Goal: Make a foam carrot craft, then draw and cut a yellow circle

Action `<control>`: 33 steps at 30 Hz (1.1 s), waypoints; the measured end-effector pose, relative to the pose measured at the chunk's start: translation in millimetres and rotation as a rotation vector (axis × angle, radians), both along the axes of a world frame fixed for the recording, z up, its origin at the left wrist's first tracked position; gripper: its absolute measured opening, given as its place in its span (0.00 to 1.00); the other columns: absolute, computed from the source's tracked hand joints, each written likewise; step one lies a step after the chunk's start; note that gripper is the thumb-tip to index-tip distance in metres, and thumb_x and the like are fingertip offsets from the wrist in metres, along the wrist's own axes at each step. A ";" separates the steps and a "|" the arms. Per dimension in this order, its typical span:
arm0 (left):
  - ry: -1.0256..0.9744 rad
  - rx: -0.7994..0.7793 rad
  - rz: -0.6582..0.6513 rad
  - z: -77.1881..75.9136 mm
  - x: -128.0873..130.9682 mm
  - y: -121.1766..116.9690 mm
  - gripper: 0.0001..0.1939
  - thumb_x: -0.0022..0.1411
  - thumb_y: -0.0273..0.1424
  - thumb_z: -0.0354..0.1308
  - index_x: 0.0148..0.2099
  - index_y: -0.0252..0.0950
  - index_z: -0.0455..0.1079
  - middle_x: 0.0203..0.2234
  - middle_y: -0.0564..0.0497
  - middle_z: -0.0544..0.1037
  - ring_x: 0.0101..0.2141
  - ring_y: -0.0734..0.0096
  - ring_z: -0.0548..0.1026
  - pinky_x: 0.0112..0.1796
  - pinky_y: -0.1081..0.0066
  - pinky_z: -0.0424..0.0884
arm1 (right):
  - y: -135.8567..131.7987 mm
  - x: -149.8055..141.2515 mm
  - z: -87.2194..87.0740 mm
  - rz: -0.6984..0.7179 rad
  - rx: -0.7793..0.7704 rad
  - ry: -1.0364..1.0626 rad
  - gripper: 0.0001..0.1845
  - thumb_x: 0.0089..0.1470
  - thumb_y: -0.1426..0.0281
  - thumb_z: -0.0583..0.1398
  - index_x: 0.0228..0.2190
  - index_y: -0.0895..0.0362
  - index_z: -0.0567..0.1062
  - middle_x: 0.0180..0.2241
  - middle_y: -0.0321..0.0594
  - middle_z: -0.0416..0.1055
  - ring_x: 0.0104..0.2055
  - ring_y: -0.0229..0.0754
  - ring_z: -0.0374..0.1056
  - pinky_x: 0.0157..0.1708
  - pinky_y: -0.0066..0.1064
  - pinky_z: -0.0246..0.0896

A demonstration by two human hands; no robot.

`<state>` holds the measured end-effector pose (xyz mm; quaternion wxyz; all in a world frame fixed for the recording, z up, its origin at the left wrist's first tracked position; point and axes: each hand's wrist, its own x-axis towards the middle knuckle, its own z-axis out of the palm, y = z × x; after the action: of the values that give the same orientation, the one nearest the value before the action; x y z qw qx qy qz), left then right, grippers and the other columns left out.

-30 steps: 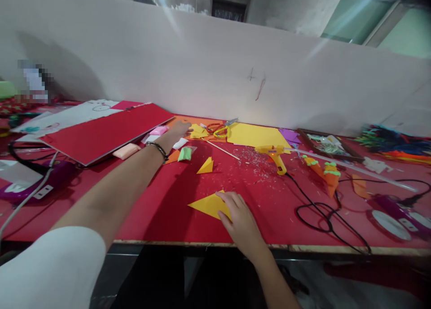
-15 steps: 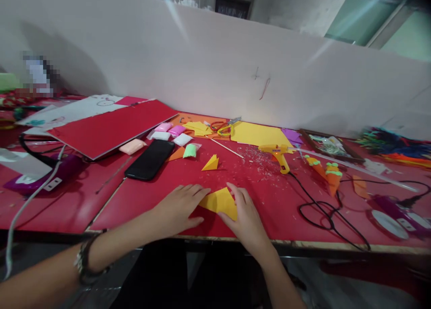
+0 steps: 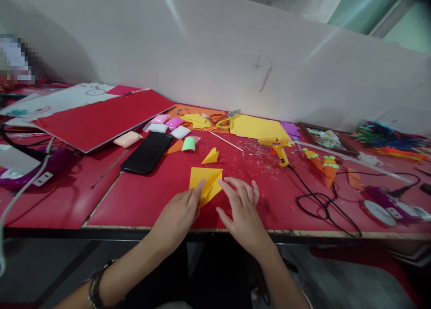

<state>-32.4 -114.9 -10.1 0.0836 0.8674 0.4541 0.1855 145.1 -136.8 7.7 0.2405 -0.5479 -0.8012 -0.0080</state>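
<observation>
A folded sheet of yellow paper is partly opened out near the table's front edge, with creases across its surface. My left hand has it by the lower left part, index finger on top; the thumb is mostly hidden. At the paper's right corner is my right hand, fingers spread, the index fingertip at the edge. Just beyond the sheet stands a small folded yellow paper piece.
A black phone and packets of soft clay lie to the left. Behind are scissors and yellow sheets. On the right are a yellow glue gun, its looping black cord and orange carrot-shaped figures.
The yellow paper has gone from a folded triangle to a more open, squarer shape. My left hand has moved onto its lower left part, and my right hand's fingers have spread. The view has shifted slightly.
</observation>
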 end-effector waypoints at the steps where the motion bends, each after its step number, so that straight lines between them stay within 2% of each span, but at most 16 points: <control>1: 0.117 0.040 0.012 5.0 1.6 -0.9 0.23 0.57 0.20 0.42 0.56 0.33 0.53 0.36 0.44 0.72 0.35 0.65 0.70 0.36 0.64 0.67 | -1.4 -1.0 1.1 0.029 0.004 -0.019 0.30 0.50 0.73 0.54 0.54 0.49 0.54 0.52 0.44 0.56 0.54 0.48 0.51 0.54 0.52 0.37; 4: 0.329 0.041 -0.041 17.9 8.7 -5.4 0.16 0.56 0.19 0.43 0.45 0.32 0.65 0.33 0.44 0.72 0.33 0.64 0.71 0.34 0.64 0.66 | -2.3 -2.2 0.1 0.080 -0.019 -0.075 0.25 0.51 0.74 0.53 0.51 0.48 0.60 0.53 0.44 0.56 0.51 0.48 0.54 0.49 0.45 0.51; 8: 0.257 -0.013 -0.134 20.2 14.8 -11.8 0.12 0.55 0.22 0.46 0.40 0.33 0.67 0.31 0.47 0.72 0.33 0.65 0.70 0.35 0.65 0.66 | 1.1 2.6 -8.5 0.149 -0.033 -0.124 0.16 0.52 0.75 0.51 0.42 0.53 0.70 0.45 0.45 0.65 0.42 0.45 0.60 0.39 0.38 0.60; 10: 0.202 -0.028 -0.132 17.7 13.0 -14.1 0.13 0.54 0.24 0.48 0.42 0.36 0.67 0.34 0.48 0.72 0.36 0.64 0.69 0.37 0.63 0.65 | 2.1 7.5 -12.4 0.183 -0.023 -0.101 0.14 0.52 0.75 0.51 0.39 0.54 0.72 0.41 0.45 0.68 0.40 0.44 0.62 0.38 0.37 0.61; 12: 0.157 -0.010 -0.150 15.0 8.0 -15.5 0.17 0.53 0.25 0.50 0.47 0.38 0.64 0.41 0.48 0.70 0.43 0.62 0.67 0.43 0.61 0.62 | 1.6 13.8 -14.6 0.186 -0.033 -0.030 0.15 0.52 0.76 0.51 0.38 0.53 0.73 0.41 0.44 0.68 0.42 0.43 0.62 0.40 0.37 0.61; 15: 0.117 0.009 -0.265 10.9 -2.2 -15.5 0.27 0.52 0.30 0.53 0.56 0.40 0.55 0.51 0.48 0.64 0.52 0.62 0.59 0.52 0.60 0.53 | -1.3 24.4 -15.0 0.197 -0.113 0.132 0.16 0.51 0.78 0.50 0.37 0.52 0.73 0.43 0.42 0.67 0.46 0.41 0.61 0.44 0.37 0.60; 18: 0.109 -0.028 -0.343 7.0 -9.7 -13.4 0.34 0.51 0.36 0.55 0.59 0.41 0.50 0.54 0.49 0.62 0.54 0.63 0.57 0.55 0.59 0.48 | -3.9 33.5 -14.0 0.240 -0.208 0.224 0.16 0.50 0.79 0.50 0.36 0.52 0.72 0.45 0.39 0.67 0.48 0.39 0.61 0.47 0.37 0.58; 22: 0.121 -0.062 -0.305 5.0 -11.9 -9.8 0.28 0.54 0.31 0.54 0.57 0.42 0.53 0.51 0.50 0.65 0.51 0.66 0.62 0.53 0.62 0.55 | -3.7 40.2 -13.0 0.269 -0.304 0.192 0.16 0.50 0.79 0.51 0.37 0.51 0.72 0.47 0.37 0.66 0.50 0.40 0.59 0.49 0.38 0.56; 26: 0.145 -0.063 -0.266 5.7 -13.3 -7.4 0.19 0.58 0.25 0.48 0.52 0.39 0.60 0.46 0.50 0.69 0.45 0.68 0.66 0.45 0.68 0.64 | -2.6 44.6 -14.1 0.225 -0.299 0.140 0.17 0.50 0.76 0.53 0.42 0.52 0.70 0.47 0.39 0.66 0.50 0.42 0.57 0.49 0.41 0.55; 33: 0.084 -0.053 -0.164 5.5 -23.3 -1.9 0.14 0.62 0.31 0.44 0.47 0.40 0.66 0.38 0.50 0.72 0.39 0.69 0.69 0.37 0.71 0.67 | -1.9 45.0 -11.9 0.166 -0.300 0.246 0.10 0.53 0.71 0.53 0.35 0.52 0.74 0.40 0.40 0.68 0.42 0.39 0.61 0.42 0.34 0.59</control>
<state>-55.7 -116.9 -4.5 0.1020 0.9062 0.3894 0.1293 190.1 -138.8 -4.2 0.2521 -0.5066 -0.8004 0.1979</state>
